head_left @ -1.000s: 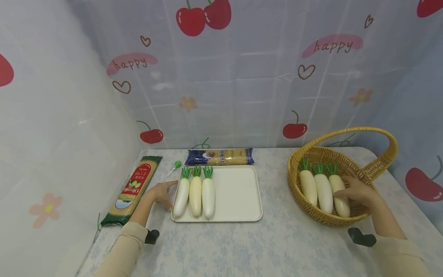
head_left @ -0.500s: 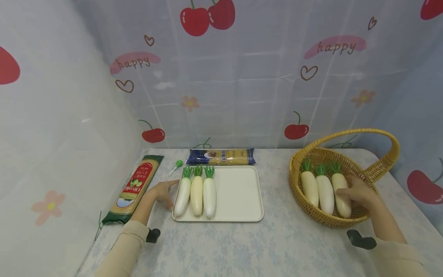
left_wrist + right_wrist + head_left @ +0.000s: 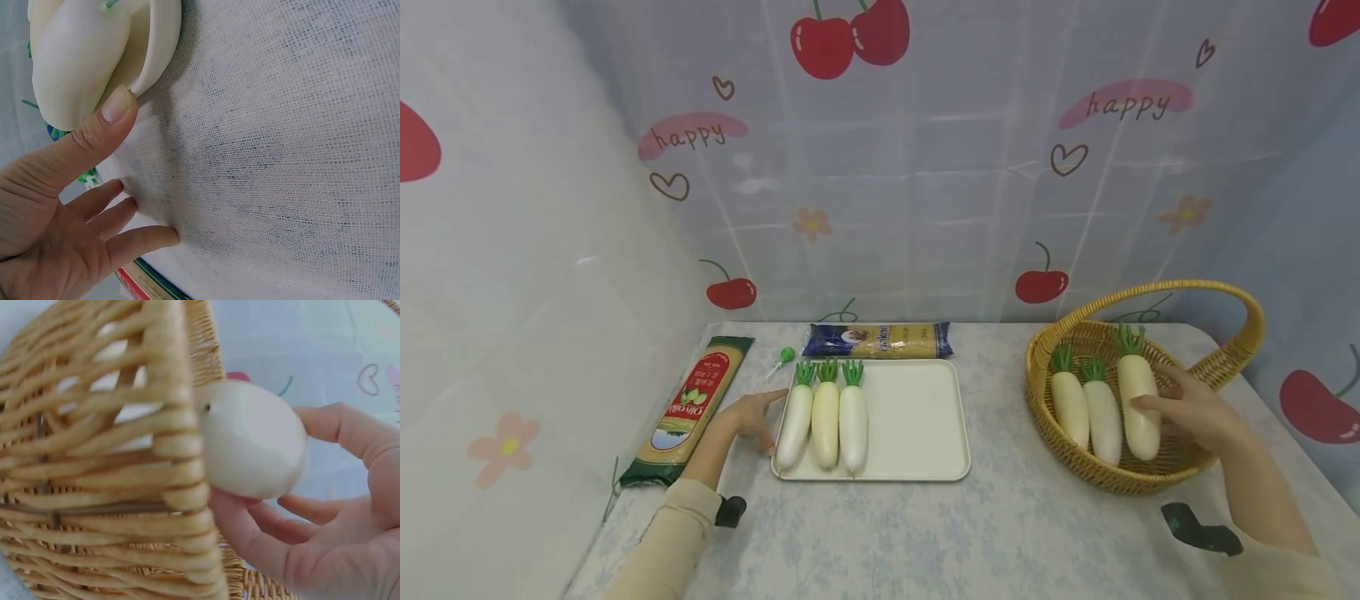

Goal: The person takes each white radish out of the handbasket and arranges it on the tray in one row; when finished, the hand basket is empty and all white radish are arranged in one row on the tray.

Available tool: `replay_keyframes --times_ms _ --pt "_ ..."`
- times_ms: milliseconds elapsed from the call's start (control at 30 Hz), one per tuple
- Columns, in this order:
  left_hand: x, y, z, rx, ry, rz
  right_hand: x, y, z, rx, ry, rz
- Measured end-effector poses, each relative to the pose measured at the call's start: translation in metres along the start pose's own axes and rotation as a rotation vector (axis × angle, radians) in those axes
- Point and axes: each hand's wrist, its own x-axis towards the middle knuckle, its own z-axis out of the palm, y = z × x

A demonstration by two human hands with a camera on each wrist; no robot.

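Note:
In the head view my right hand [image 3: 1198, 412] grips a white radish [image 3: 1140, 408] with green leaf stubs, raised inside the wicker basket [image 3: 1225, 367]. Thumb and fingers stand on opposite sides of this radish [image 3: 253, 440] in the right wrist view, just past the basket rim. Two other radishes, one cream [image 3: 1070, 408] and one whiter [image 3: 1102, 421], lie to its left in the basket. My left hand [image 3: 750, 421] rests at the left edge of a cream tray [image 3: 917, 421], thumb at its rim and fingers spread on the cloth. Three radishes [image 3: 825, 425] lie side by side on the tray's left half.
Behind the tray lies a blue-and-yellow pasta packet [image 3: 877, 340]. A green-and-red pasta packet [image 3: 692, 408] slants along the left, near a green lollipop [image 3: 786, 355]. The basket's tall handle [image 3: 1180, 285] arches over its far side. A printed curtain [image 3: 895, 208] stands behind the table.
My right hand has lifted the rightmost radish in the basket upward from beside the other two. The left hand has stayed at the tray's edge.

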Motion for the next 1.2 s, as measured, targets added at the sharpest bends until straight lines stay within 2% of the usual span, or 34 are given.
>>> replay_keyframes --times_ms 167,367,533,667,933,1067,1200 --pt "0.001 -0.002 0.002 -0.008 -0.003 0.011 -0.01 -0.002 0.005 0.073 -0.01 -0.024" --pt "0.001 -0.001 0.003 -0.008 -0.007 0.008 -0.026 -0.005 0.013 0.223 -0.044 -0.064" --pt "0.0 -0.001 0.002 -0.004 -0.004 0.01 -0.035 -0.007 0.022 0.324 -0.064 -0.13" --pt "0.0 -0.002 0.002 0.009 0.001 0.027 -0.041 -0.008 0.028 0.34 -0.089 -0.197" --pt "-0.002 -0.001 0.001 0.002 0.003 0.033 -0.053 -0.016 0.041 0.332 -0.133 -0.225" --pt "-0.002 -0.001 0.0 -0.006 -0.003 0.025 -0.056 -0.02 0.045 0.365 -0.17 -0.238" --pt "-0.001 0.0 0.0 -0.006 -0.004 0.029 -0.056 -0.021 0.051 0.369 -0.189 -0.316"
